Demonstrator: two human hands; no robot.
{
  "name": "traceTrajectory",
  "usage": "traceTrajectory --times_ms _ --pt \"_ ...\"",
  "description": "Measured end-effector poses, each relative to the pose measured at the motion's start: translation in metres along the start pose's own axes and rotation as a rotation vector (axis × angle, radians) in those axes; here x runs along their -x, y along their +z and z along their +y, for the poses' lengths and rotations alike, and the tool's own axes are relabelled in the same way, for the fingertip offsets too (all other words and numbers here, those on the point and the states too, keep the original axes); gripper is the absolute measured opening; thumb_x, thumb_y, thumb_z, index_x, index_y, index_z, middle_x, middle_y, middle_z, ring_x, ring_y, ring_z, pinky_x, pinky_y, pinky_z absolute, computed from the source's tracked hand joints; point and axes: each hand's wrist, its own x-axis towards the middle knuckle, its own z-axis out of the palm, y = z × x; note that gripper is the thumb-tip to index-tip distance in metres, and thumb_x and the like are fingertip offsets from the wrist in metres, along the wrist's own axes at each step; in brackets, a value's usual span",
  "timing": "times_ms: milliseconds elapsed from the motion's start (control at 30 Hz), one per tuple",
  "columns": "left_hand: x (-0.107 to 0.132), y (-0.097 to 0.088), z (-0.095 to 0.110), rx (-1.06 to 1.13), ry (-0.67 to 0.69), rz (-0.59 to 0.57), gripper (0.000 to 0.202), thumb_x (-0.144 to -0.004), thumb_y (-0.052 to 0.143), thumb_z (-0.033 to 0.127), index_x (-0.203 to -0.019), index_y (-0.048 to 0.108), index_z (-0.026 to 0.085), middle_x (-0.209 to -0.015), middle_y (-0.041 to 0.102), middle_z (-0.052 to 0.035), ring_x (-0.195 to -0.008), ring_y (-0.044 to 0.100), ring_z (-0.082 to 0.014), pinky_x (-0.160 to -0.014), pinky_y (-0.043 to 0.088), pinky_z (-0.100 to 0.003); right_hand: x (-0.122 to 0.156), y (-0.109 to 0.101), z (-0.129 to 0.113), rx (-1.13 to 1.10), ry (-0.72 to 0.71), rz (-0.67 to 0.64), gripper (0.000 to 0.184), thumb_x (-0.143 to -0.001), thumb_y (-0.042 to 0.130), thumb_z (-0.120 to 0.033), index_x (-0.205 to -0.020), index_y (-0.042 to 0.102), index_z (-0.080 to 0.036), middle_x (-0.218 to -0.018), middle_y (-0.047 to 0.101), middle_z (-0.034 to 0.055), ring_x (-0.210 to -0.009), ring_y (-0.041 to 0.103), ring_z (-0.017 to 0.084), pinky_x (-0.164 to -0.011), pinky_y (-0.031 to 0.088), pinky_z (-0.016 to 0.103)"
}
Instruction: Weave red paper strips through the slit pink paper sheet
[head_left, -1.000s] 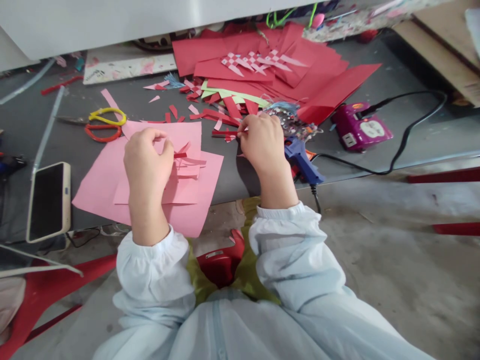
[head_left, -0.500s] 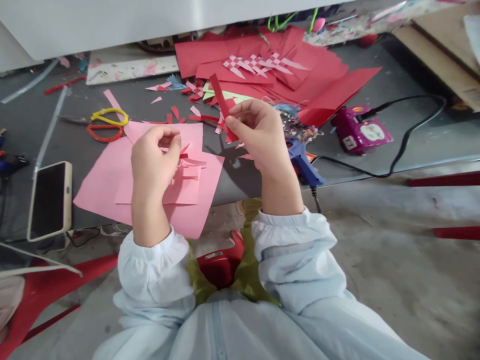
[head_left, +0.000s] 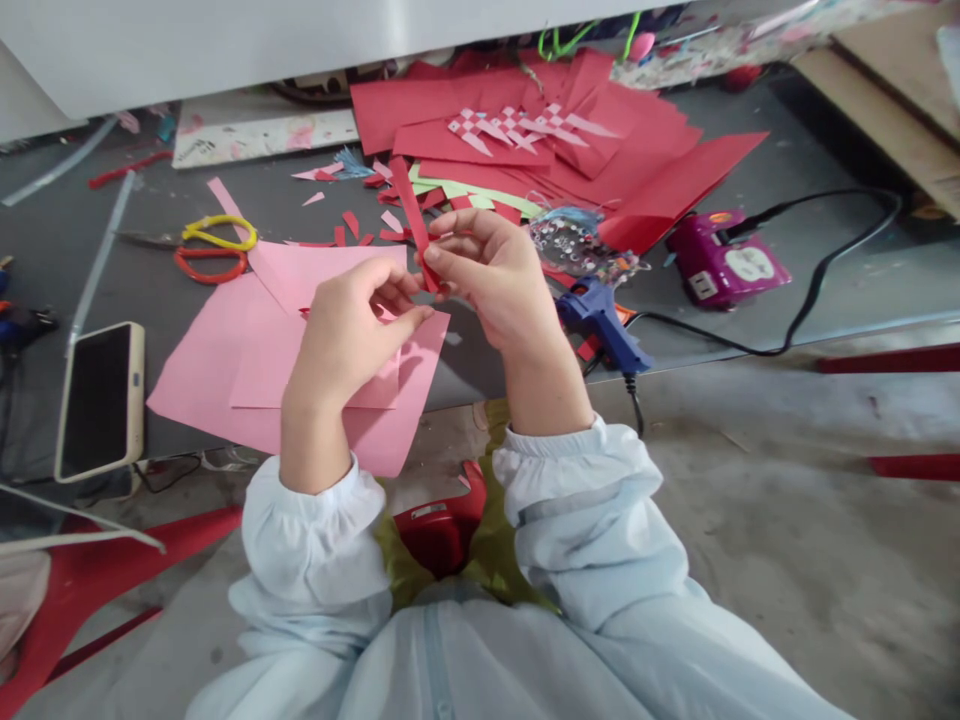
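My right hand (head_left: pixel 499 280) pinches a folded red paper strip (head_left: pixel 409 205), which sticks up and away from me over the table. My left hand (head_left: pixel 349 325) is close beside it, thumb and fingers curled around pink paper strips (head_left: pixel 388 314) that are mostly hidden by the hand. The fingertips of both hands almost meet at the strip's lower end; I cannot tell if they touch. Beneath my left hand lie pink paper sheets (head_left: pixel 202 360). A small red tip (head_left: pixel 304 313) shows at the left hand's outer side.
Scissors (head_left: pixel 214 265) and a phone (head_left: pixel 101 400) lie to the left. Red sheets (head_left: pixel 652 130) with woven paper fish (head_left: pixel 510 128) are piled at the back. A blue glue gun (head_left: pixel 604 320), its cord and a purple power adapter (head_left: pixel 724 260) are at the right.
My left hand has moved right, bringing the pink strips towards the red strip. My right hand has shifted slightly left and lower, with the red strip still in its pinch.
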Motion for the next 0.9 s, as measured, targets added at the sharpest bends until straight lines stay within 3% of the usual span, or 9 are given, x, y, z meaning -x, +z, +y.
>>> traceTrajectory --times_ms 167,433,667,900 --pt "-0.001 0.008 0.003 -0.139 0.089 0.079 0.018 -0.077 0.077 0.019 -0.077 0.059 0.022 -0.074 0.066 0.0027 -0.066 0.062 -0.0126 -0.066 0.052 -0.027 0.002 0.005 -0.001 0.001 0.038 0.019 0.025 -0.077 0.071 -0.033 -0.096 0.057 -0.025 -0.083 0.067 0.0005 -0.072 0.064 0.014 -0.058 0.054 0.027" --pt "-0.001 0.005 0.005 -0.385 0.208 0.132 0.007 -0.085 0.065 0.019 -0.085 0.064 0.026 -0.076 0.067 0.0018 -0.073 0.064 -0.0164 -0.073 0.049 -0.031 0.001 0.002 0.005 0.003 0.015 -0.041 0.022 -0.079 0.070 -0.032 -0.097 0.060 -0.023 -0.082 0.068 0.0001 -0.070 0.064 0.012 -0.059 0.053 0.025" --pt "-0.001 0.000 -0.001 -0.397 0.102 0.222 0.005 -0.088 0.062 0.025 -0.084 0.065 0.025 -0.071 0.064 0.0026 -0.067 0.061 -0.0152 -0.071 0.047 -0.030 0.002 0.003 0.002 0.026 0.053 -0.046 0.027 -0.083 0.067 -0.036 -0.106 0.061 -0.024 -0.082 0.067 0.0003 -0.071 0.066 0.013 -0.058 0.053 0.026" --pt "-0.001 -0.004 -0.003 -0.314 0.034 0.275 0.006 -0.089 0.061 0.026 -0.085 0.065 0.025 -0.070 0.065 0.0037 -0.065 0.062 -0.0127 -0.069 0.049 -0.026 0.005 0.005 -0.003 -0.012 0.068 -0.085 0.041 -0.071 0.076 -0.025 -0.109 0.061 -0.022 -0.087 0.072 0.0010 -0.077 0.068 0.014 -0.064 0.057 0.028"
